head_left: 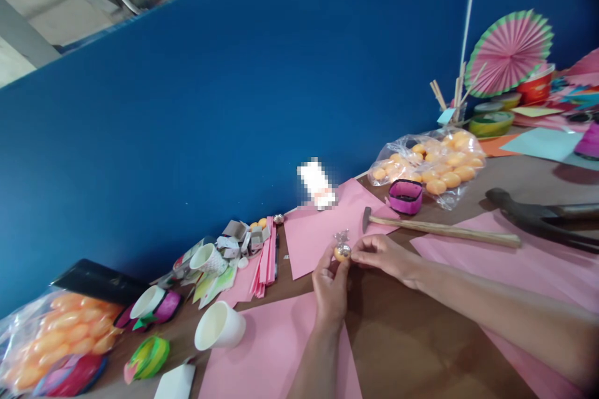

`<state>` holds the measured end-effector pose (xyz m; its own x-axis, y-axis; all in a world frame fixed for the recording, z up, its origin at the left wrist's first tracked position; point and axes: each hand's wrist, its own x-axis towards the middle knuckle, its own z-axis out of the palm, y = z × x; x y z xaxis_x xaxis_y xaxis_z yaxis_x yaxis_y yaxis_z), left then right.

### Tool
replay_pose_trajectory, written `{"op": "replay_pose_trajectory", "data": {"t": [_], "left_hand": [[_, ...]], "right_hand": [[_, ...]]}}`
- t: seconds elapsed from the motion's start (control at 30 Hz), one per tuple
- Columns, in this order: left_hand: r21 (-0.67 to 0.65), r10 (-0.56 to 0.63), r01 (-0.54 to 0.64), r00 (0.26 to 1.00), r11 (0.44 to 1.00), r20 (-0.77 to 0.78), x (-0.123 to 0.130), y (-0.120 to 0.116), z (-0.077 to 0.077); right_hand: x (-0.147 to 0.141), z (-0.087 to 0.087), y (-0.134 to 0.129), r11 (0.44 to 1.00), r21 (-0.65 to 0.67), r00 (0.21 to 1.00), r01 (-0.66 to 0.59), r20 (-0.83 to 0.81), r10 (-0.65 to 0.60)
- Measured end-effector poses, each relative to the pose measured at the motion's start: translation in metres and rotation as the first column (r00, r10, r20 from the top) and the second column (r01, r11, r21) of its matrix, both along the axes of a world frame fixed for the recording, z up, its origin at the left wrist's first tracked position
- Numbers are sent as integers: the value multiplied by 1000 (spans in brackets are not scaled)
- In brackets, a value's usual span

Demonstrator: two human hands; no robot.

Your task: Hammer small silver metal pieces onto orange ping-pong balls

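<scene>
A small shiny gold-and-silver ball [342, 253] is held upright between the thumb and fingers of my left hand [330, 290]. My right hand [381, 257] has its thumb and fingertips pinched together right beside the ball's right edge; whatever is between them is too small to make out. Just above the ball shows a small silvery, crumpled-looking piece [341, 237], and I cannot tell whether it is joined to the ball. Behind my hands lies a pink paper sheet [309, 237]. Another pink sheet [262, 343] is partly under my left forearm.
A wooden-handled hammer [444, 230] lies right of my hands, near a magenta ring-shaped holder [405, 197]. Bags of orange plastic eggs [440, 165] stand back right and far left. A white cup [219, 325] stands left. A blue wall [234, 75] bounds the brown table.
</scene>
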<state>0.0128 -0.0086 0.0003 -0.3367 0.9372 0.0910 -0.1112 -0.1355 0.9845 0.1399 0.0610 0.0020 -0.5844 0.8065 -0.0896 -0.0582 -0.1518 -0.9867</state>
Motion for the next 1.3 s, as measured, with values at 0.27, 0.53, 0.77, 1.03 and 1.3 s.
{"op": "replay_pose_trajectory", "data": {"t": [0.27, 0.53, 0.77, 1.03, 1.3], "left_hand": [[14, -7, 7, 1000, 1000, 1, 3, -1, 5], [42, 11, -9, 999, 999, -38, 3, -1, 1], [36, -1, 3, 998, 999, -55, 2, -1, -3], [21, -68, 66, 990, 998, 124, 2, -2, 2], [39, -79, 72, 974, 997, 211, 4, -2, 6]], "right_hand": [[-3, 9, -6, 995, -75, 998, 63, 2, -63], [-5, 9, -7, 996, -9, 996, 86, 29, -85], [-5, 12, -7, 993, -9, 992, 114, 60, -113], [-7, 4, -4, 996, 55, 997, 66, -45, -63], [-8, -4, -9, 943, 327, 997, 62, -52, -48]]}}
